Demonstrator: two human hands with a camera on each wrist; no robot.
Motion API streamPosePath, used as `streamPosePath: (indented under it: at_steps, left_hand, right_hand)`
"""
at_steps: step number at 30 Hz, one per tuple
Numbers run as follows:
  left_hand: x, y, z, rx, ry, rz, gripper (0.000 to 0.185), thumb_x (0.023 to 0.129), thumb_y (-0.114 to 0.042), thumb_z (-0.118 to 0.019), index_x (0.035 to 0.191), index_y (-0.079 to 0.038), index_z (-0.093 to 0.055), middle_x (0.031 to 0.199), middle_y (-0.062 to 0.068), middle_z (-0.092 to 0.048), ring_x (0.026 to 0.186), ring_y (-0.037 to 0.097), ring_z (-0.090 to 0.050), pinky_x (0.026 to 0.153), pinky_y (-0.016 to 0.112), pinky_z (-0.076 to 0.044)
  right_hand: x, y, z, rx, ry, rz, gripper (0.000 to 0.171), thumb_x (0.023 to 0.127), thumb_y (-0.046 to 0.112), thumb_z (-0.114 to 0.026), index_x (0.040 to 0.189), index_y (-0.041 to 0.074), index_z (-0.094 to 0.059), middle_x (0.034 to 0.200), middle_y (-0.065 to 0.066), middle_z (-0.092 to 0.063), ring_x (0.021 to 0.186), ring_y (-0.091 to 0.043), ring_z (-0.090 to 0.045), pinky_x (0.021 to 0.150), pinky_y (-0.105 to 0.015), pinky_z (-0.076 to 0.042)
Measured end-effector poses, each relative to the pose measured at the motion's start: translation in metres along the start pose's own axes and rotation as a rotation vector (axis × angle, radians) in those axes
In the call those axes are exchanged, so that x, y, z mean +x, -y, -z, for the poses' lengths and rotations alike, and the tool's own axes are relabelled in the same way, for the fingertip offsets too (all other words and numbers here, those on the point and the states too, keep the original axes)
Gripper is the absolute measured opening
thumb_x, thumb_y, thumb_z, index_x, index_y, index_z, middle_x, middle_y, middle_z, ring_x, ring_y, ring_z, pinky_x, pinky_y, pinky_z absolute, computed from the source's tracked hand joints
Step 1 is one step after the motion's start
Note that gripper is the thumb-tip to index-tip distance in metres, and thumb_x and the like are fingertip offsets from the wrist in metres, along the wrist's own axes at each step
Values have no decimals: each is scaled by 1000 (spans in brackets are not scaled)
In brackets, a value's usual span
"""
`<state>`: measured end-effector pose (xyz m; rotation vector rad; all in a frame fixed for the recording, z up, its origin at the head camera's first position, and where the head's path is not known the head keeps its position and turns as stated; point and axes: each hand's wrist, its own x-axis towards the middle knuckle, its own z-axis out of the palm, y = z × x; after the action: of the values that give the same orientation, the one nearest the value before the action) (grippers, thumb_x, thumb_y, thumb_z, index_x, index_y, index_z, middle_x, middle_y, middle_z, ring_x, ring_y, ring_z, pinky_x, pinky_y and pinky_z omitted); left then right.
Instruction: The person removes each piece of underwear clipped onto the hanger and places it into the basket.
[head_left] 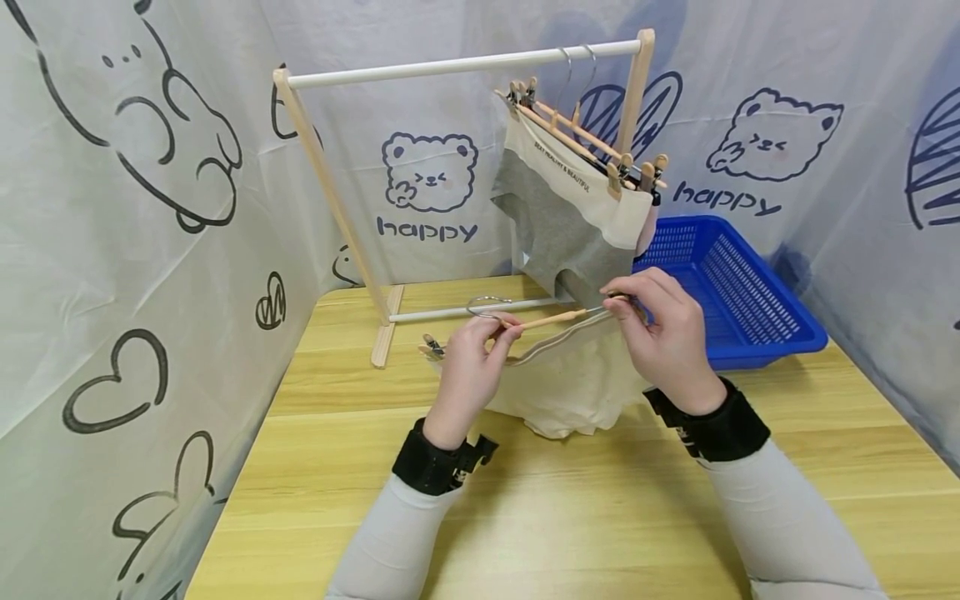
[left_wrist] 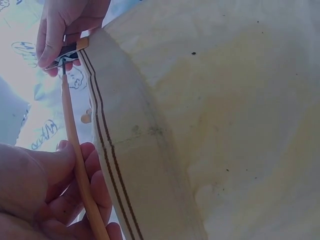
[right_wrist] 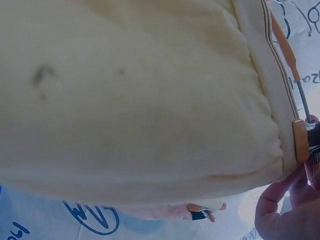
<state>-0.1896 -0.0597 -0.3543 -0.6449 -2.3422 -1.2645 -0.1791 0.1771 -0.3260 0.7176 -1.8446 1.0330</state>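
A cream pair of underpants (head_left: 566,387) with brown-striped waistband hangs from a wooden clip hanger (head_left: 553,320), just above the table. My left hand (head_left: 474,360) holds the hanger's bar near its metal hook, thumb and fingers round the wood in the left wrist view. At the right end, my right hand (head_left: 667,333) pinches a clip (right_wrist: 301,140) whose wooden jaw lies on the waistband's corner. Another clip (head_left: 432,343) shows at the left end, partly behind the left hand. Dark specks and yellowish patches mark the cream cloth in both wrist views.
Behind the hands stands a wood-and-white rack (head_left: 465,62). Grey-and-white briefs (head_left: 558,221) hang from its rail on clip hangers, with another hanger close behind. A blue plastic basket (head_left: 765,287) sits at the table's back right. Printed curtains (head_left: 315,192) surround the table.
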Motion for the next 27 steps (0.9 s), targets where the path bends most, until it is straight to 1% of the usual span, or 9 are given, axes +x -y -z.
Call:
streamPosePath:
  at_steps: [2, 5, 7, 9, 11, 14, 17, 22, 27]
  left_hand:
    - [0, 0, 0, 4, 1, 0, 16, 101, -16, -67, 101, -3, -76, 98, 10, -74, 87, 23, -67, 78, 46, -56]
    - [0, 0, 0, 19, -1, -2, 16, 100, -17, -67, 101, -4, -76, 97, 9, -74, 87, 22, -67, 77, 41, -55]
    - [0, 0, -1, 26, -1, -2, 16, 100, -17, -67, 101, -4, -76, 97, 9, -74, 86, 22, -67, 76, 39, -55]
    - [0, 0, -1, 29, 1, -3, 16, 100, -17, -67, 101, -4, -76, 97, 9, -74, 86, 21, -67, 76, 40, -55]
    - [0, 0, -1, 23, 4, -3, 16, 101, -17, -67, 101, -4, -76, 97, 9, -74, 86, 22, -67, 76, 43, -55]
    - [0, 0, -2, 17, 9, 1, 17, 101, -17, -66, 101, -3, -76, 96, 9, -73, 85, 22, -66, 76, 47, -55]
    - [0, -1, -2, 22, 11, 6, 18, 101, -18, -66, 101, -3, -76, 96, 9, -73, 84, 22, -66, 75, 47, -55]
    - [1, -1, -2, 42, 19, 16, 18, 101, -19, -66, 101, -4, -76, 96, 8, -73, 85, 21, -66, 75, 41, -54]
    - [1, -1, -2, 51, 21, 21, 18, 101, -19, -66, 101, -4, -77, 97, 8, -74, 85, 20, -66, 74, 39, -54]
  right_hand:
    - [0, 0, 0, 5, -3, -7, 40, 101, 39, -61, 99, 1, -73, 86, -13, -63, 73, -13, -45, 73, -20, -32]
    - [-1, 0, 0, 16, 4, -11, 36, 101, 35, -62, 99, 1, -73, 87, -13, -64, 74, -12, -46, 72, -19, -32]
    - [-2, 0, 1, 20, 7, -17, 33, 101, 32, -63, 99, 1, -73, 88, -13, -65, 74, -11, -48, 72, -19, -32]
    - [-2, 0, 2, 19, 10, -27, 29, 100, 28, -65, 98, 1, -73, 87, -13, -65, 74, -10, -48, 70, -19, -31]
    - [-2, 1, 2, 16, 12, -42, 22, 99, 23, -67, 97, 1, -74, 86, -13, -65, 74, -10, -49, 68, -19, -31]
    - [-2, 1, 4, 7, 20, -59, 10, 97, 11, -70, 97, 1, -74, 86, -12, -65, 74, -10, -49, 67, -20, -30]
    - [-2, 2, 5, -1, 26, -78, 3, 95, 2, -71, 96, 1, -74, 85, -12, -65, 76, -9, -51, 67, -19, -32]
    - [-2, 4, 6, -10, 40, -105, 4, 94, -2, -70, 94, 1, -73, 85, -10, -64, 80, -6, -52, 72, -18, -36]
    - [-1, 7, 9, -16, 86, -135, 7, 94, -1, -71, 100, 0, -74, 90, -9, -65, 86, -4, -53, 75, -18, -39]
